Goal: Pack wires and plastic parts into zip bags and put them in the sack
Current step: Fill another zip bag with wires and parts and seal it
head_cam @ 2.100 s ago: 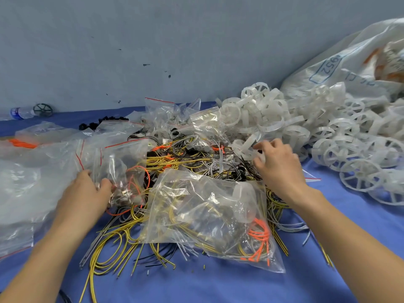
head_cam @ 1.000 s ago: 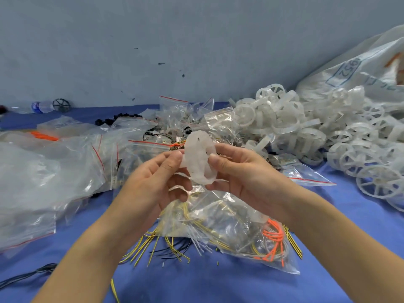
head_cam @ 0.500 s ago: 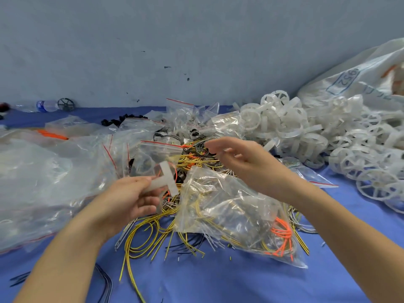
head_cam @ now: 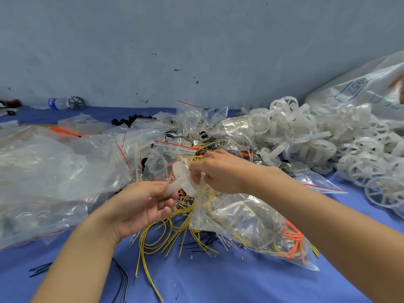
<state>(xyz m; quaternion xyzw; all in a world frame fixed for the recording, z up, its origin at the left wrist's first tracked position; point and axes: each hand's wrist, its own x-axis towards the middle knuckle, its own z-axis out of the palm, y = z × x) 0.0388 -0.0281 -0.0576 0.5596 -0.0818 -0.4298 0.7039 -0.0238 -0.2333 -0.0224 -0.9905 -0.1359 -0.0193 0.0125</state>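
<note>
Plastic part (head_cam: 181, 179), white and translucent, is held above the middle of the desk (head_cam: 218, 283), at the mouth of the zip bag (head_cam: 251, 221). Left hand (head_cam: 140, 206): thumb and fingertips pinch the part's lower end. Right hand (head_cam: 220, 171): fingers curled, pinching the bag's upper edge beside the part. Bag contents: yellow and orange wires; it lies on loose yellow wires (head_cam: 161, 235). Plastic wheels (head_cam: 317, 136) are heaped toward the right edge, the sack (head_cam: 360, 88) behind them. Empty bags (head_cam: 43, 171) lie at the left edge.

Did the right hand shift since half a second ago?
Yes. Judged against the red-strip zip bag, the right hand has come left and down, and now pinches the mouth of the wire bag beside the white plastic part.
</note>
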